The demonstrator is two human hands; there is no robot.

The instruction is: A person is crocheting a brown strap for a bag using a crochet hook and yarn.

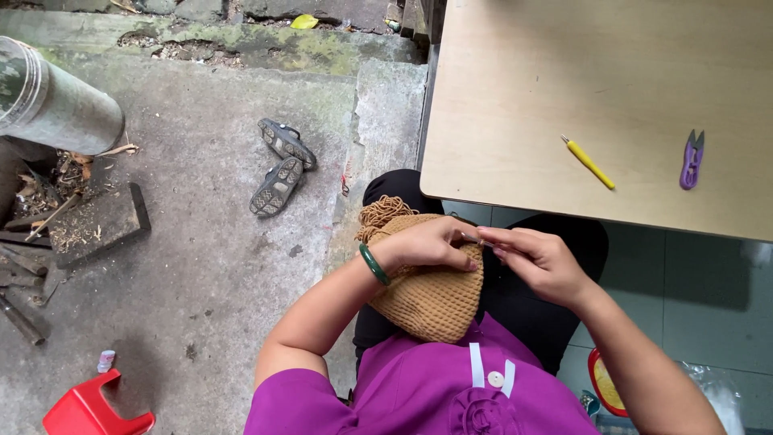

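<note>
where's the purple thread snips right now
In the head view the purple thread snips lie on the wooden table, far right, beside the yellow crochet hook.

Both hands met at lap level: left hand [427, 244] curled palm-down, right hand [538, 259] fingertips pinched, elbows bent.

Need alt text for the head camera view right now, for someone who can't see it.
Seen from above, a seated person in a purple top holds a tan crocheted piece on their lap, the left hand gripping its top edge and the right hand pinching beside it. On the light wooden table lie a yellow-handled crochet hook and small purple snips.
</note>
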